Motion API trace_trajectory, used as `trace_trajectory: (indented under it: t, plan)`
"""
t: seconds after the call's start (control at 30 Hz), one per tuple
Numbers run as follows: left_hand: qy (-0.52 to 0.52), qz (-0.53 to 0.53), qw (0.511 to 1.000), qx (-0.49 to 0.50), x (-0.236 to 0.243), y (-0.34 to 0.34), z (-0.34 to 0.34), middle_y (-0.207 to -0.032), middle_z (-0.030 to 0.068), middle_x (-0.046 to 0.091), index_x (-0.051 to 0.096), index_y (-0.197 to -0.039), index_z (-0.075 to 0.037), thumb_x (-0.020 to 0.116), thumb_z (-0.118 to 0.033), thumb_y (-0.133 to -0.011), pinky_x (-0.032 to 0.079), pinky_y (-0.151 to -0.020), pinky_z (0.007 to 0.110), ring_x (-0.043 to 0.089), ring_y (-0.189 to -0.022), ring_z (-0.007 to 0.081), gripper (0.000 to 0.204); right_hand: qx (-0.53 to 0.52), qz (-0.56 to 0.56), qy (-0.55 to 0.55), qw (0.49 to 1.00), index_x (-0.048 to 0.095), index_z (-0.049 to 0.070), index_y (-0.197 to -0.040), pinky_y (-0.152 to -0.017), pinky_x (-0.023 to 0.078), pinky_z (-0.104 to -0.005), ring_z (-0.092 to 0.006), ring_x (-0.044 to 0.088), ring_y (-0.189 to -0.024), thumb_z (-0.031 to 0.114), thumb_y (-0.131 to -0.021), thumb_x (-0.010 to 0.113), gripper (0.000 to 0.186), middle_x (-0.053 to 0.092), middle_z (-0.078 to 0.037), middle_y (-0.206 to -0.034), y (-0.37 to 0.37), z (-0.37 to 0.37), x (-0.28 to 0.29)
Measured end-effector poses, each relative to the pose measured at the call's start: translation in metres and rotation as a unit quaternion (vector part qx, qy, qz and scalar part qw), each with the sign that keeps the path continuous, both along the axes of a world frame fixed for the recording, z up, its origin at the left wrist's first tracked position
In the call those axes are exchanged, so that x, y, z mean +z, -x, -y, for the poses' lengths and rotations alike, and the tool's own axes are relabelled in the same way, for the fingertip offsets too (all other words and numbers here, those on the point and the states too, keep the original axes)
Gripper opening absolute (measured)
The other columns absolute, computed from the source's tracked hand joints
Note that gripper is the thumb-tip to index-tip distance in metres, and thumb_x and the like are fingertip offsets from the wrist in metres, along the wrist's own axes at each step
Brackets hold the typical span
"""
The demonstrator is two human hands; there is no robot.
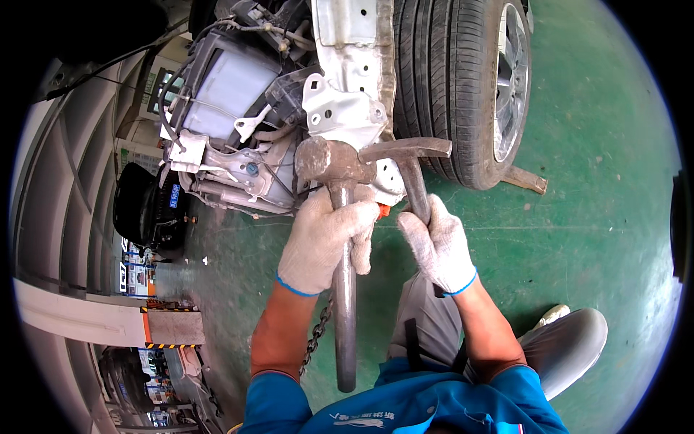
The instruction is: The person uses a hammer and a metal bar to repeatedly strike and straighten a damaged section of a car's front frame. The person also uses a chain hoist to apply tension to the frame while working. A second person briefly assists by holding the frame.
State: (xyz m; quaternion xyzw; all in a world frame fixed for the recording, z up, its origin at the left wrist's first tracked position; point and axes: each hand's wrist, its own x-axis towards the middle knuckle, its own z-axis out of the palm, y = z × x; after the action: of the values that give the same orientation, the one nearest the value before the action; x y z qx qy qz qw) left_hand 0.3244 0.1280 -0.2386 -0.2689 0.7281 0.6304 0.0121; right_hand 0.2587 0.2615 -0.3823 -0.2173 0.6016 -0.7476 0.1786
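My left hand (315, 242), in a white knit glove, is closed round the upper handle of a heavy hammer (345, 318). Its rusty block head stands above the fist, and its long metal handle points down toward my body. In my gloved right hand (439, 249) is a smaller hammer (413, 181) with a long, narrow, slightly curved head. The two heads meet or overlap in front of the white metal frame rail (345, 108) of a stripped car. A small orange piece (383, 210) shows between my hands.
A car wheel (455, 87) stands right of the rail, with a wooden block (525, 179) by its base. Exposed front-end parts (238, 155) lie left of it. A chain (316, 336) hangs by my left forearm. Beyond are a dark car (148, 210) and a striped post base (173, 328).
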Motion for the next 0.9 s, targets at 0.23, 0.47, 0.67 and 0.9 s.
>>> trace_trajectory:
  t: [0.23, 0.47, 0.67, 0.9]
  plan:
    - [0.011, 0.004, 1.0, 0.021, 0.003, -0.003, -0.005, -0.063, 0.0065, 0.058, 0.062, -0.089, -0.001, 0.061, -0.018, -0.093, 0.045, -0.045, 0.029, 0.055, -0.046, 0.0161, 0.018, -0.131, 0.084, 0.258, 0.954, 0.059, 0.002, -0.112, -0.045, 0.04, -0.0286, -0.0083, 0.049, -0.049, 0.023, -0.104, 0.059, 0.022, 0.055, 0.0, -0.065, 0.006, -0.032, 0.02]
    - [0.011, 0.01, 0.999, 0.028, 0.007, 0.004, -0.006, -0.06, 0.003, 0.05, 0.06, -0.107, 0.006, 0.059, -0.011, -0.09, 0.04, -0.038, 0.03, 0.051, -0.042, 0.0141, 0.025, 0.051, 0.021, 0.09, 0.994, 0.06, -0.001, -0.118, -0.07, 0.053, -0.0366, -0.0181, 0.064, -0.074, 0.028, -0.101, 0.066, 0.034, 0.067, -0.011, -0.08, 0.007, -0.004, 0.001]
    - [-0.005, 0.005, 1.0, 0.012, 0.006, -0.001, -0.002, -0.061, 0.0055, 0.057, 0.058, -0.08, -0.002, 0.059, -0.013, -0.093, 0.044, -0.042, 0.027, 0.055, -0.043, 0.0154, 0.017, -0.115, 0.112, 0.254, 0.954, 0.058, -0.003, -0.112, -0.05, 0.047, -0.0275, -0.0105, 0.056, -0.053, 0.022, -0.105, 0.057, 0.026, 0.062, -0.007, -0.069, 0.007, -0.017, 0.003]
    - [0.024, 0.018, 0.999, 0.03, 0.005, -0.003, -0.006, -0.057, 0.0055, 0.056, 0.057, -0.077, -0.004, 0.059, -0.014, -0.092, 0.044, -0.041, 0.028, 0.055, -0.042, 0.0156, 0.018, -0.032, 0.081, 0.145, 0.986, 0.063, 0.004, -0.105, -0.053, 0.045, -0.0274, -0.0072, 0.053, -0.059, 0.022, -0.1, 0.064, 0.019, 0.061, 0.0, -0.072, 0.003, -0.014, 0.01]
